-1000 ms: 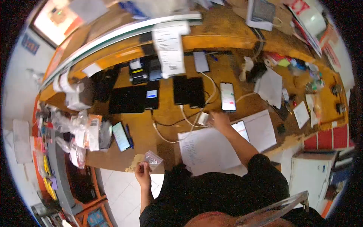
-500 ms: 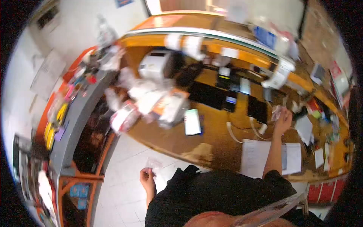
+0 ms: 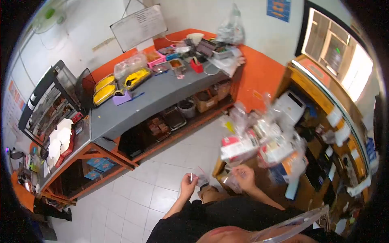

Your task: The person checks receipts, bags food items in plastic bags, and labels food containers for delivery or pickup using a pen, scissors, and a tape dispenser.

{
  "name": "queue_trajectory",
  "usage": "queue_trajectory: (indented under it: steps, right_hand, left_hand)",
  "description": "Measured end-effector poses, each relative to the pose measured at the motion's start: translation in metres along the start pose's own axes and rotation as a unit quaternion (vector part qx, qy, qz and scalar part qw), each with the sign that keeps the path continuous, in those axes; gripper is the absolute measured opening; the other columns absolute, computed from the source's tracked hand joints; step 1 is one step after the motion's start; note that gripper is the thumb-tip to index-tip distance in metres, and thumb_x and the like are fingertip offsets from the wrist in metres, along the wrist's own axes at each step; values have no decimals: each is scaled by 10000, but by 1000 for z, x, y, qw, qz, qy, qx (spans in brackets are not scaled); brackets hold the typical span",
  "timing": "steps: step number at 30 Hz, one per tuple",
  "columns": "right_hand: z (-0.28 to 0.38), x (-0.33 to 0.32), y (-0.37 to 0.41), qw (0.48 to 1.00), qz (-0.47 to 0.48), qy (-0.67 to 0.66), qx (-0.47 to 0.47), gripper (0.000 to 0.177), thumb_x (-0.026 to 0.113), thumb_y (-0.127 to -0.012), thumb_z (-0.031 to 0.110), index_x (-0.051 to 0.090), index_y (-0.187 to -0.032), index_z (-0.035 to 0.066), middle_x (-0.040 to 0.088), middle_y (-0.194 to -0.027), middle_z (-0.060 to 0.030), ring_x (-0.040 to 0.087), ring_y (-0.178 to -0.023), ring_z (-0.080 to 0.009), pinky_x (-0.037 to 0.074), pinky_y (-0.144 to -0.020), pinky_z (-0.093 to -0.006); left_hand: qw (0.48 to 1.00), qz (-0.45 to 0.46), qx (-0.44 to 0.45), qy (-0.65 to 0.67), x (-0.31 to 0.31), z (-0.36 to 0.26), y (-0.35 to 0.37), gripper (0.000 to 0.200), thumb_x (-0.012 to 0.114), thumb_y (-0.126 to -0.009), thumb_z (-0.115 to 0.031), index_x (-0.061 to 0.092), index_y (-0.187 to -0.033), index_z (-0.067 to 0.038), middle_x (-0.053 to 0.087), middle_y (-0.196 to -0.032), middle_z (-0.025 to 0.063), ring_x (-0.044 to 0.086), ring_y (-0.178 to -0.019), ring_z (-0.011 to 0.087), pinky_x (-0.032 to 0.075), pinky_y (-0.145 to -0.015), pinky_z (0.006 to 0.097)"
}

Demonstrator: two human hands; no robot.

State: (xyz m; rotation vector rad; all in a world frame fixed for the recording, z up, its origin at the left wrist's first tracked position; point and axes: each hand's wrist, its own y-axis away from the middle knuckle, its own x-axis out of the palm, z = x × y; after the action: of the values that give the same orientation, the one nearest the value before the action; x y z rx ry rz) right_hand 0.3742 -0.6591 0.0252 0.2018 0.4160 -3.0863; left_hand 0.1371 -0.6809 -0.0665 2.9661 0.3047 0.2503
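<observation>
My left hand is closed over the tiled floor, pinching a small clear plastic bag. A thin white edge shows at its fingertips. At the corner of the wooden desk, my right hand grips another clear plastic bag, whose contents I cannot make out. Just beyond the right hand, a heap of filled plastic bags covers that end of the desk. A light-coloured phone lies near my right forearm.
A grey counter along the wall bears yellow-filled trays, a red tape dispenser and containers. To the left stands a glass display case near an open white box. A white printer sits on the desk.
My view has swung left from the desk toward the counter. The right hand has come back from the far side of the desk to near the left hand, both still gripping clear bags.
</observation>
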Motion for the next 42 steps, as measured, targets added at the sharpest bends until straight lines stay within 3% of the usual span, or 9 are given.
queue_trajectory:
  steps: [3, 8, 14, 19, 27, 29, 36, 38, 42]
  right_hand:
    - [-40, 64, -56, 996, 75, 0, 56, 98, 595, -757, 26, 563, -844, -4, 600, -756, -43, 543, -699, -83, 434, -648, -226]
    - [-79, 171, -199, 982, 123, -89, 108, 180, 595, -765, 119, 536, -899, 14, 582, -819, -67, 534, -760, -114, 430, -686, -255]
    - [-88, 272, -377, 991, 127, -32, 41, 199, 575, -765, 138, 493, -910, 29, 559, -810, -80, 527, -778, -156, 415, -689, -287]
    - [-121, 335, -517, 975, 181, 127, -37, 160, 540, -768, 163, 483, -878, 61, 567, -844, -148, 556, -749, -328, 425, -651, -401]
    - [-157, 435, -711, 941, 166, 272, -109, 193, 521, -732, 137, 467, -908, 78, 553, -851, -156, 546, -777, -355, 424, -646, -447]
    - [-162, 451, -749, 927, 188, 309, -100, 208, 521, -717, 133, 466, -910, 77, 549, -881, -158, 543, -785, -358, 422, -646, -456]
    - [-174, 467, -843, 911, 97, 377, -133, 117, 574, -689, 146, 564, -801, 112, 481, -1068, -161, 537, -795, -361, 434, -679, -453]
    - [-173, 462, -860, 897, 52, 327, -292, 137, 619, -667, 143, 591, -798, 118, 494, -1071, -130, 534, -781, -369, 432, -689, -442]
    - [-168, 466, -878, 923, 52, 293, -243, 118, 629, -661, 121, 603, -772, 92, 526, -1023, -116, 534, -819, -344, 422, -728, -419]
  left_hand:
    - [999, 17, -19, -34, -28, -2, -71, 145, 573, -799, -79, 481, -886, -8, 540, -748, 42, 514, -649, 105, 423, -576, 228]
    - [998, -31, -54, -25, -71, -23, -199, 155, 547, -819, -114, 488, -887, 11, 582, -790, 94, 566, -635, 143, 453, -566, 245]
    - [996, -83, 7, 44, -98, -99, -346, 151, 511, -849, -175, 506, -840, -24, 549, -754, 37, 531, -639, 125, 438, -566, 233]
    - [993, -120, 6, -16, -128, -127, -482, 147, 531, -830, -162, 506, -901, -36, 543, -800, 25, 517, -703, 110, 422, -618, 237]
    - [989, -145, 5, 21, -150, -149, -705, 112, 538, -823, -130, 479, -859, -42, 543, -768, 23, 507, -667, 101, 420, -591, 230]
    - [995, -96, 6, 15, -152, -158, -747, 263, 516, -828, -102, 443, -1070, -30, 519, -991, 90, 528, -888, 166, 452, -747, 271]
    - [997, 7, 67, 32, -148, -198, -835, 557, 498, -815, -25, 243, -1310, -44, 295, -1326, 125, 297, -1216, 193, 249, -993, 304]
    - [985, -86, 144, -33, -151, -188, -845, 593, 543, -781, -42, 250, -1296, -5, 299, -1321, 150, 289, -1228, 229, 241, -995, 304]
    - [935, -210, 177, -223, -133, -214, -817, 538, 553, -773, -41, 310, -1250, 13, 337, -1284, 159, 371, -1163, 242, 327, -925, 315]
